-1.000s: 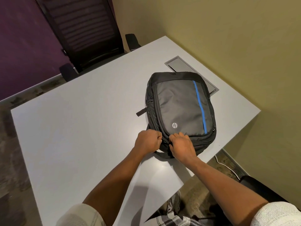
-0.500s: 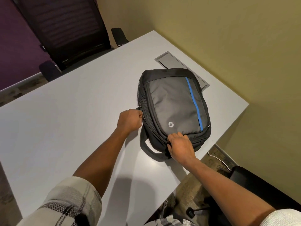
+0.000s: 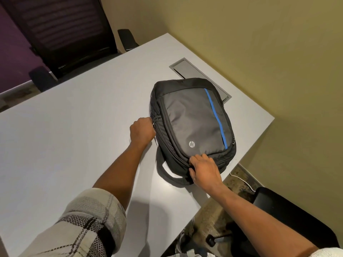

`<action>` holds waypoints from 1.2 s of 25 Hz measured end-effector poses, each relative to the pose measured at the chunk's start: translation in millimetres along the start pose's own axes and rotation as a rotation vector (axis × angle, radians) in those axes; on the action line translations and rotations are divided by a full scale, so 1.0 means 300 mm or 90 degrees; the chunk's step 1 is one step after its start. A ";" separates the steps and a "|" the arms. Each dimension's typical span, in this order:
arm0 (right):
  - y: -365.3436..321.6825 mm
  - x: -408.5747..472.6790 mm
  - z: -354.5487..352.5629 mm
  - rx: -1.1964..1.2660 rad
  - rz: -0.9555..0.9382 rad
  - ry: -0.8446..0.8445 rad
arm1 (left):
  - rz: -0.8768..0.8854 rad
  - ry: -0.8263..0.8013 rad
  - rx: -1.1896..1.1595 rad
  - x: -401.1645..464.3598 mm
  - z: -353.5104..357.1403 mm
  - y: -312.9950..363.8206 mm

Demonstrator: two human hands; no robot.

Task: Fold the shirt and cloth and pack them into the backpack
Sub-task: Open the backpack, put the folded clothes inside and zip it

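Left hand (image 3: 143, 131): fingers clenched on a zip pull at the left flank of the backpack (image 3: 193, 123), now partway up that side from the near end where both hands met a second ago; right hand (image 3: 205, 168): fingers curled over the near end, gripping it steady. Zip apparently run closed, shirt and cloth nowhere visible, packing judged near finished. Backpack flat at the right part of the bench (image 3: 74, 127), near end just beside the bench edge, far end over a cable hatch (image 3: 181, 68); broad bare surface leftward, office chair (image 3: 61, 32) beyond the far edge.
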State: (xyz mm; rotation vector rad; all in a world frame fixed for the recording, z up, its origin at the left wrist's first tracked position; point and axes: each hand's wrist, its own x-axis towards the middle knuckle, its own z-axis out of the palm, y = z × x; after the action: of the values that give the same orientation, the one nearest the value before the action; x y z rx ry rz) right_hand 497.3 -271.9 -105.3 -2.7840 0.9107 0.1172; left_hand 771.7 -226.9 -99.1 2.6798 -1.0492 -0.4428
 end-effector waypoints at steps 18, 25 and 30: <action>0.578 0.303 -0.062 0.508 0.324 -0.059 | -0.198 -0.236 -0.668 -0.096 0.161 0.117; 0.742 0.419 -0.172 0.554 0.257 -0.098 | -0.252 -0.186 -0.716 -0.101 0.286 0.262; 0.939 0.569 -0.233 0.496 0.257 -0.071 | -0.258 -0.164 -0.738 -0.022 0.375 0.474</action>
State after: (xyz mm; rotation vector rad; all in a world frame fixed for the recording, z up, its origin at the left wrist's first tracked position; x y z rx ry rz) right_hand 468.7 -607.5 -110.0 -1.8500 1.1641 -0.0219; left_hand 638.7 -335.8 -156.9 1.7466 -0.1169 -1.0766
